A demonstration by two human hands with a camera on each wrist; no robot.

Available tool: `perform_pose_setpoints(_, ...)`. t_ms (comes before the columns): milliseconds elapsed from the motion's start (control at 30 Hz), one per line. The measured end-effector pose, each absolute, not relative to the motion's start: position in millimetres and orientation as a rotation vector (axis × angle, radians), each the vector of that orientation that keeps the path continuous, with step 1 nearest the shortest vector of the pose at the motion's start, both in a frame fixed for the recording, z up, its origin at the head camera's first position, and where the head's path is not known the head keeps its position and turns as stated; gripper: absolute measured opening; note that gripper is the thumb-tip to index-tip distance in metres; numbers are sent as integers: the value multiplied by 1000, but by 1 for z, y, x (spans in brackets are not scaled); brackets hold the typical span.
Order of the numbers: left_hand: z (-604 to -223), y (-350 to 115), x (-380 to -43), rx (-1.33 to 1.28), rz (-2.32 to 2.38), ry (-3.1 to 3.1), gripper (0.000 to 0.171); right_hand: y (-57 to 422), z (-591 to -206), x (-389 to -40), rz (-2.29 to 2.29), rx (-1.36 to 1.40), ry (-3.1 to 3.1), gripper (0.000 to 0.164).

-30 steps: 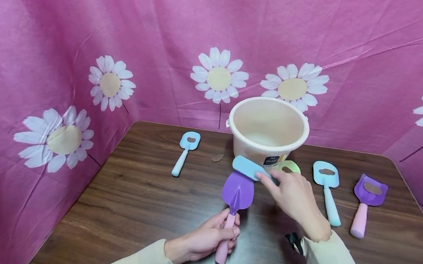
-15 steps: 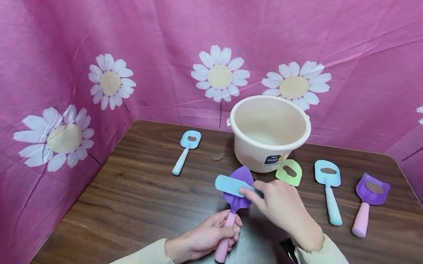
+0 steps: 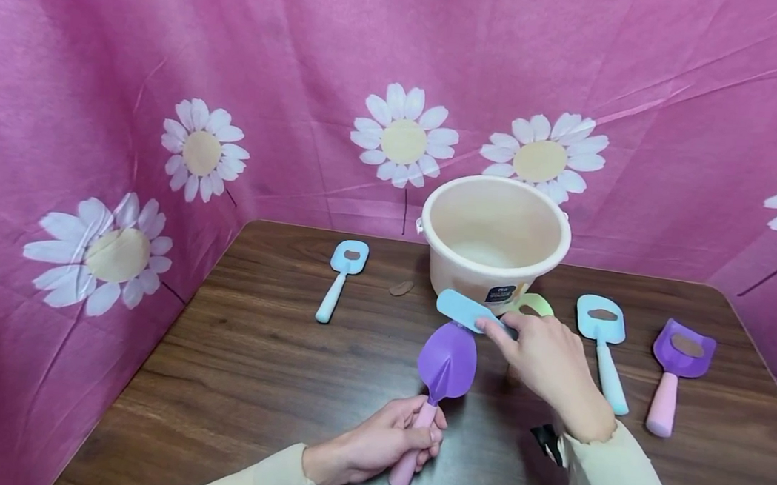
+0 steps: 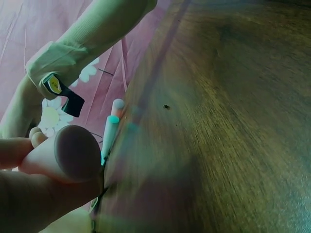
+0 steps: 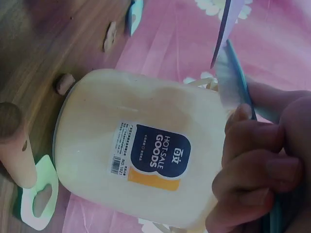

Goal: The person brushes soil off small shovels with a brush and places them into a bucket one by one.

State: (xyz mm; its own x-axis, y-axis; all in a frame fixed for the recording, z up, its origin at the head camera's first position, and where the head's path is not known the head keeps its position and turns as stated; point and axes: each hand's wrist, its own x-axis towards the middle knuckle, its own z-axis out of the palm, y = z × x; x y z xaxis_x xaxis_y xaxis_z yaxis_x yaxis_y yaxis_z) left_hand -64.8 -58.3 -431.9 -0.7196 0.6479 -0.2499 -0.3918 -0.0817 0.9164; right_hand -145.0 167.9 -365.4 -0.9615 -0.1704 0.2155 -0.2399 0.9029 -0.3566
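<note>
In the head view my left hand (image 3: pixel 390 439) grips the pink handle of a purple toy shovel (image 3: pixel 448 361), its blade pointing up and away. The handle's rounded end shows close up in the left wrist view. My right hand (image 3: pixel 555 364) holds a light blue brush (image 3: pixel 462 308), flat-backed, by its handle. A pale bristle-like layer lies under the brush's blue back in the right wrist view. The brush head is at the shovel blade's far tip; whether they touch, I cannot tell. Behind the right hand, a light green shovel (image 5: pixel 43 199) is partly hidden in the head view.
A cream bucket (image 3: pixel 493 271) stands at the back of the wooden table (image 3: pixel 240 382). Blue shovels lie to its left (image 3: pixel 339 280) and right (image 3: pixel 601 344), and a purple shovel (image 3: pixel 671 371) farther right. A brown scrap (image 3: pixel 401 288) lies beside the bucket. Pink flowered cloth (image 3: pixel 305 81) hangs behind.
The brush came toward me across the shovel blade, then went back to its far tip. The left hand's shovel has tilted slightly right and come a little nearer.
</note>
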Motion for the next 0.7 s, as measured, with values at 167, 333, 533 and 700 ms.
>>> perform_pose_setpoints(167, -431, -59, -66, 287, 1862, 1486, 26, 168, -360, -141, 532, 359, -2809, 52)
perform_pose_setpoints(333, -427, -59, -68, 229, 1886, 1532, 20, 154, -353, -125, 510, 523, -2761, 47)
perform_pose_setpoints(533, -427, -56, -69, 198, 1887, 1607, 16, 138, -355, -110, 445, 699, -2729, 44)
perform_pose_setpoints(700, -428, -55, -69, 173, 1890, 1644, 18, 138, -357, -112, 461, 639, -2763, 44)
